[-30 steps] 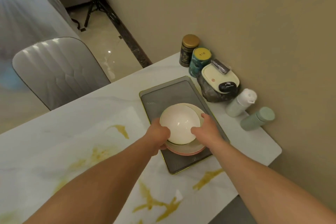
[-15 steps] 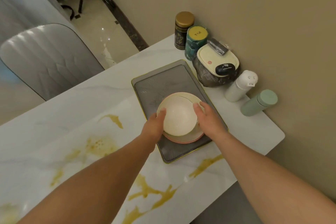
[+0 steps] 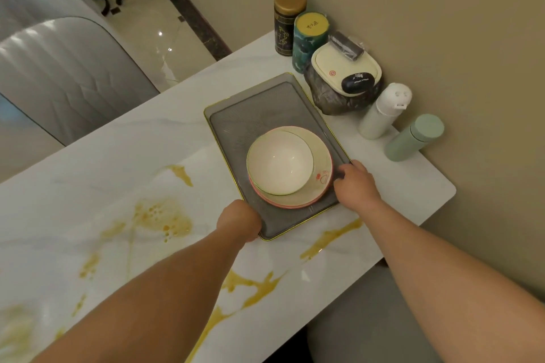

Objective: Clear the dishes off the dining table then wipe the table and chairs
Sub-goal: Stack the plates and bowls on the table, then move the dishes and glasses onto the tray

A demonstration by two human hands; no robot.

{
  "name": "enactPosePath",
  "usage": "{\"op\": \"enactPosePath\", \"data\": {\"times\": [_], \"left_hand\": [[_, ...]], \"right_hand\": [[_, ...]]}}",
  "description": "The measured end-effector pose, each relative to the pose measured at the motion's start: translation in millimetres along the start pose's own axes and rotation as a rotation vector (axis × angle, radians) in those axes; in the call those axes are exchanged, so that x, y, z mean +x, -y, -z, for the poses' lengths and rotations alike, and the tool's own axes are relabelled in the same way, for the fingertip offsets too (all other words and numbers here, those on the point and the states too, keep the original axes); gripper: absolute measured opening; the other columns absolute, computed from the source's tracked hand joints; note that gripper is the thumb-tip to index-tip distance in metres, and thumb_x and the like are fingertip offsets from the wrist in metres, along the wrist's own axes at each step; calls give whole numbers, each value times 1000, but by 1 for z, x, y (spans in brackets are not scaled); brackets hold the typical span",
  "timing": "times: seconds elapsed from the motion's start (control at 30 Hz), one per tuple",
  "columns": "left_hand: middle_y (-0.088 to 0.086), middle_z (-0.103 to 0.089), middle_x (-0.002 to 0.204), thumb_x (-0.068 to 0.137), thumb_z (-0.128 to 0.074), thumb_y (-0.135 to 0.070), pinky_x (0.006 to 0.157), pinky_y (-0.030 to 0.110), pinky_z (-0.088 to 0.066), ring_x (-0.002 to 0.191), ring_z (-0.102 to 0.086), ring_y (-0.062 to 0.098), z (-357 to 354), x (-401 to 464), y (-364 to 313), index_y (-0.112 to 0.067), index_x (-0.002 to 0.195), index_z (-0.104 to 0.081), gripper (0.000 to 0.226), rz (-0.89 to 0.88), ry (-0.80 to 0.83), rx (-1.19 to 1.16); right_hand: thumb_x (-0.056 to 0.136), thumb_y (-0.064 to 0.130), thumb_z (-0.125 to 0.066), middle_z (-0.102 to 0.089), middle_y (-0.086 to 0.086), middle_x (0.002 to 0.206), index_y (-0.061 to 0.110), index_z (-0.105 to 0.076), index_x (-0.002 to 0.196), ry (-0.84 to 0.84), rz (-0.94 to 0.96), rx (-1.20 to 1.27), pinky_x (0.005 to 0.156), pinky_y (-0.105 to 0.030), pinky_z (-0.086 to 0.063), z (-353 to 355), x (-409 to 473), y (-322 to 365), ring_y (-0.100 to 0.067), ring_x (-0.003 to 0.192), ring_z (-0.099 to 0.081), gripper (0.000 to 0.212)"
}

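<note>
A white bowl (image 3: 279,162) rests on stacked cream and pink plates (image 3: 321,169), which sit on a grey tray (image 3: 250,109) with a yellow rim on the white marble table (image 3: 118,162). My left hand (image 3: 239,222) grips the tray's near left corner. My right hand (image 3: 355,183) holds the tray's right edge, fingers curled over the rim. Neither hand touches the bowl or plates.
Against the wall stand two tea tins (image 3: 289,20), (image 3: 309,38), a cream lidded box on a dark bag (image 3: 345,74), a white bottle (image 3: 385,110) and a green bottle (image 3: 414,137). A grey chair (image 3: 62,76) stands at the far side. Another grey seat (image 3: 368,330) is near right.
Both hands have let go of the bowl and plate stack and moved outward to the tray's edges. The stack now sits free on the tray.
</note>
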State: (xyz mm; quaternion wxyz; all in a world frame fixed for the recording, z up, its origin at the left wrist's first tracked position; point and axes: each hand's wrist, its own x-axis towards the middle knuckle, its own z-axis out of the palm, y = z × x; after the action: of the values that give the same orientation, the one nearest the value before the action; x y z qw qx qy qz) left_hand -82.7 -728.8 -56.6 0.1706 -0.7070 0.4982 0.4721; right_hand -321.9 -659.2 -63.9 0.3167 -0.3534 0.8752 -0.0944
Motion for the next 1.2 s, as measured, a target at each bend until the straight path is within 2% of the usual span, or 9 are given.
{"op": "enactPosePath", "data": {"times": [0.13,0.23,0.33,0.43,0.5,0.63,0.9,1.0,1.2], "left_hand": [[14,-70,73,87,-50,-2,53,30,-61,55,-68,24,-13,-22,-2,-4,88,-65,14,30,102,-217],[13,-66,66,88,-47,-1,44,22,-51,39,-60,19,-24,-36,-1,-3,85,-65,18,47,141,-250],[12,-67,71,93,-49,-3,50,25,-53,51,-64,21,-24,-39,5,-6,76,-60,20,10,129,-186],[12,-73,93,97,-53,-8,72,36,-63,81,-75,27,-1,-42,9,-13,76,-55,21,-111,60,-82],[14,-75,104,98,-51,-11,78,39,-63,88,-74,28,20,-48,9,-9,90,-61,13,-160,37,-58],[16,-75,108,100,-49,-14,85,45,-62,97,-74,31,80,-66,25,-2,110,-68,25,-239,-45,-96],[13,-74,108,101,-51,-14,87,42,-60,95,-73,29,202,-103,126,-7,103,-69,19,-290,-207,-243],[16,-73,101,99,-53,-10,73,34,-54,92,-73,30,239,-110,182,-3,100,-67,16,-297,-277,-285],[12,-77,95,92,-51,-15,76,37,-58,86,-76,24,313,-129,342,2,102,-71,28,-254,-473,-333]], "right_hand": [[91,10,-52,-35,-11,158,17,-59,138,17,19,141,114,-34,-30,14,-9,-15,-26,146,-34,48],[91,13,-53,-32,-7,161,18,-57,141,-49,-3,248,111,-29,-32,20,-12,-19,-20,142,-40,50],[92,17,-54,-47,-5,150,17,-60,136,-129,-9,343,108,-27,-36,23,-20,-7,-20,137,-46,44],[94,17,-54,-53,3,136,21,-62,129,-185,57,449,91,-13,-43,29,-30,23,-13,110,-61,37],[94,20,-54,-51,6,135,24,-62,129,-212,119,472,94,-25,-48,33,-35,47,-10,109,-58,37],[97,18,-52,-49,5,135,26,-60,131,-144,263,429,90,-27,-42,30,-59,115,-10,106,-54,35],[97,17,-54,-58,4,132,23,-60,130,127,484,316,84,-25,-41,-26,-143,254,-14,110,-56,35],[98,19,-53,-59,5,128,24,-58,132,212,538,248,86,-32,-50,-57,-177,293,-16,109,-60,35],[97,24,-56,-60,4,124,23,-58,133,384,657,24,94,-38,-53,-165,-271,369,-20,109,-64,35]]}}
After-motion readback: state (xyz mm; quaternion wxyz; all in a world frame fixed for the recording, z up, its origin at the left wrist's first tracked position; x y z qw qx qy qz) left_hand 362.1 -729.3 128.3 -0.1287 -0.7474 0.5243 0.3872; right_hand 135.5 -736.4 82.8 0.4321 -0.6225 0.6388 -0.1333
